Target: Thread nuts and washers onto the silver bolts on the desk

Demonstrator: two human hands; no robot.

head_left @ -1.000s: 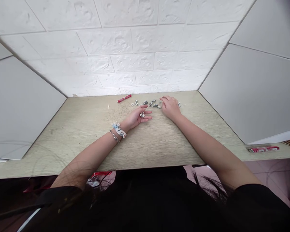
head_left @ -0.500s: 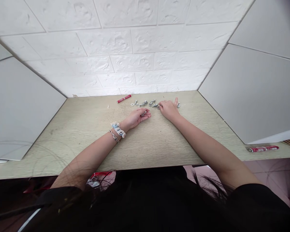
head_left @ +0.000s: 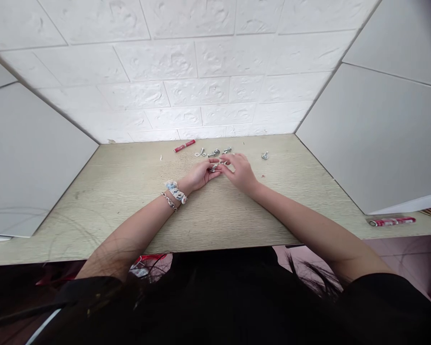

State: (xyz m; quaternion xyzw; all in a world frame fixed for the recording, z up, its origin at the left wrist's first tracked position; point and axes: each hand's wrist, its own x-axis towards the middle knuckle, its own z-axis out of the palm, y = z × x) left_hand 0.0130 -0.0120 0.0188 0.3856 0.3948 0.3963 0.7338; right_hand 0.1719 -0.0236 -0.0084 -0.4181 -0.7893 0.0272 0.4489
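My left hand (head_left: 200,175), palm turned up, holds a small metal bolt (head_left: 213,168) in its fingers. Close against its fingertips is my right hand (head_left: 240,173), its thumb and fingers closed around a small metal piece too tiny to make out. Just behind the hands lie several loose silvery bolts, nuts and washers, among them a bolt with a nut (head_left: 216,152), an upright bolt (head_left: 202,152) with a washer (head_left: 197,155) beside it, and another bolt (head_left: 227,150). Apart from these, one bolt with a washer (head_left: 265,155) lies to the right.
A red marker (head_left: 184,146) lies near the white brick wall at the back of the wooden tabletop (head_left: 129,177). Another red cylinder (head_left: 392,221) rests at the right edge. Grey panels (head_left: 388,139) stand at both sides.
My right hand has moved left from the hardware to my left fingertips, with its fingers closed. The separate bolt on the right is now uncovered. My left hand has barely moved.
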